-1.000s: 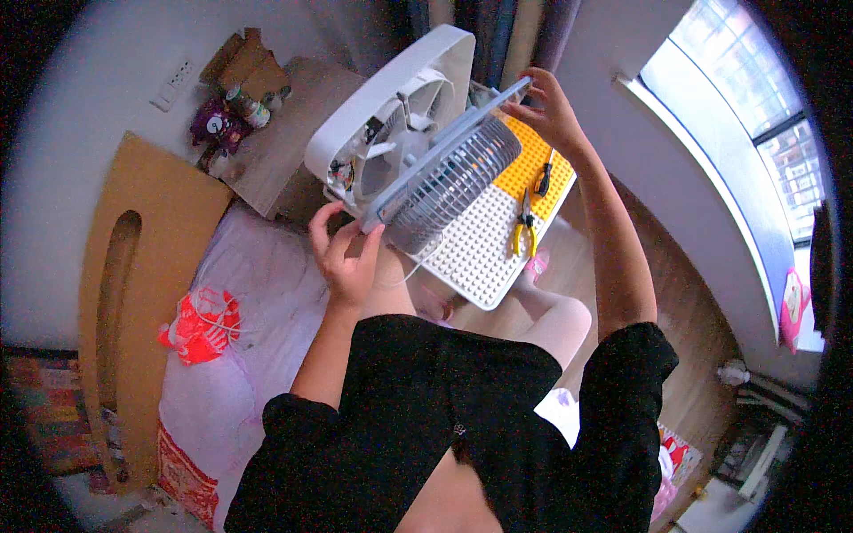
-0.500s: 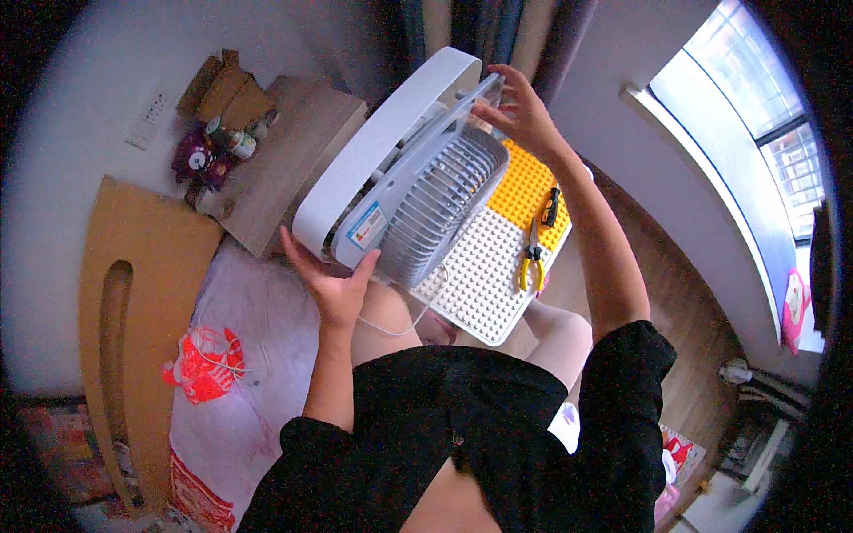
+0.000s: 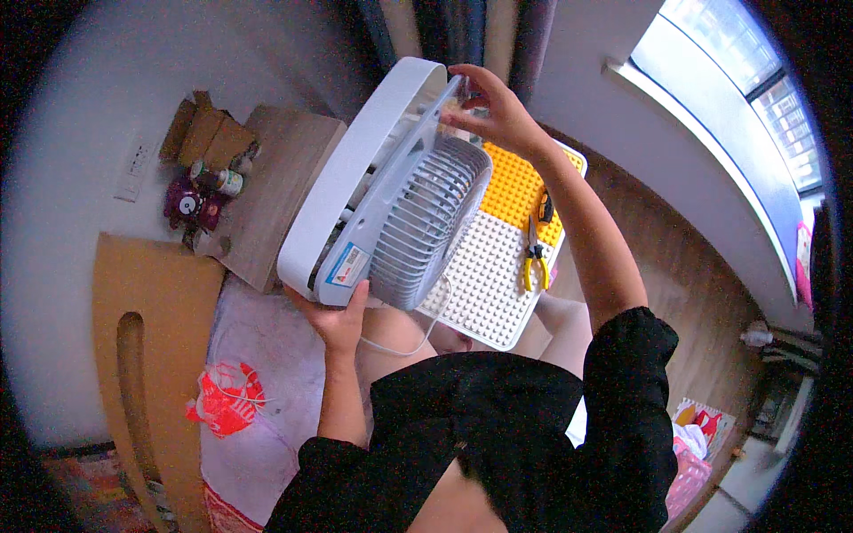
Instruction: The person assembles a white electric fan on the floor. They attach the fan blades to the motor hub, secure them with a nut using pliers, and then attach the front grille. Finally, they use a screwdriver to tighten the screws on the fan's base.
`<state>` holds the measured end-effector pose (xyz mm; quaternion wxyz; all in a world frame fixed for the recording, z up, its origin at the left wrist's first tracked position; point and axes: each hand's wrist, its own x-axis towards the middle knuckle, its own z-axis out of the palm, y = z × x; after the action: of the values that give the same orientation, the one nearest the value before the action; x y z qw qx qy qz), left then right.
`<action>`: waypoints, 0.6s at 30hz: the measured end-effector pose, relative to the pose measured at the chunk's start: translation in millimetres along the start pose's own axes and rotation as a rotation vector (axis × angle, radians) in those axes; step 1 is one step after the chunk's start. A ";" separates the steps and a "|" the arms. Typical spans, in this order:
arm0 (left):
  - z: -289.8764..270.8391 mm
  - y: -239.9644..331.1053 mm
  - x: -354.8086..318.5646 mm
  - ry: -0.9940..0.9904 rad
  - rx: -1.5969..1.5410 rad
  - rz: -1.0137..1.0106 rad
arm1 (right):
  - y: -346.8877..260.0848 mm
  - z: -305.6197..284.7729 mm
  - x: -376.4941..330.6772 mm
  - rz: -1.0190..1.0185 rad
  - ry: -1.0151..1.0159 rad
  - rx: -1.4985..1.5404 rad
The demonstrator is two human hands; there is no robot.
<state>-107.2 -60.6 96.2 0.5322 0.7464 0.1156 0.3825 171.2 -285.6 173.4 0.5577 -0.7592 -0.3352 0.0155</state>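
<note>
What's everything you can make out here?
Fan housing: one, white, centre
Grille cover: one, pale grey, along housing's right
Cord: one, white, below cover
Studded tabletop: one, yellow-white, right of cover
Pliers: one, yellow handles, on tabletop
Tool: one, black handle, beside pliers
Cabinet: one, brown, left of housing
Cardboard panel: one, tan, far left
Crumpled bag: one, red, lower left
Curtains: count unclear, blue-grey and beige, top
Window: one, pale, upper right
Top: one, black, lower middle
Left grip: one, bare, housing's lower corner
Right grip: one, bare, on cover's top
</note>
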 end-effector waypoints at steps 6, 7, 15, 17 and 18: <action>-6.8 9.0 -2.9 -0.107 0.255 0.010 | 9.6 4.5 -13.8 -0.003 0.039 0.348; -10.7 5.5 -4.6 -0.131 0.314 0.010 | 12.1 3.9 -16.2 -0.024 0.077 0.323; -3.7 70.6 28.4 -0.149 -0.183 -0.038 | 36.5 5.1 -56.9 0.024 0.266 0.637; -4.0 66.6 37.6 -0.104 0.006 0.106 | 55.6 4.8 -62.3 0.030 0.244 0.615; -5.5 62.2 43.6 -0.077 0.094 0.180 | 55.3 5.3 -61.5 0.017 0.227 0.662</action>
<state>-96.0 -56.8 171.4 0.4641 0.7921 0.0455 0.3940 148.6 -322.0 102.4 0.8072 -0.5369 -0.2416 0.0434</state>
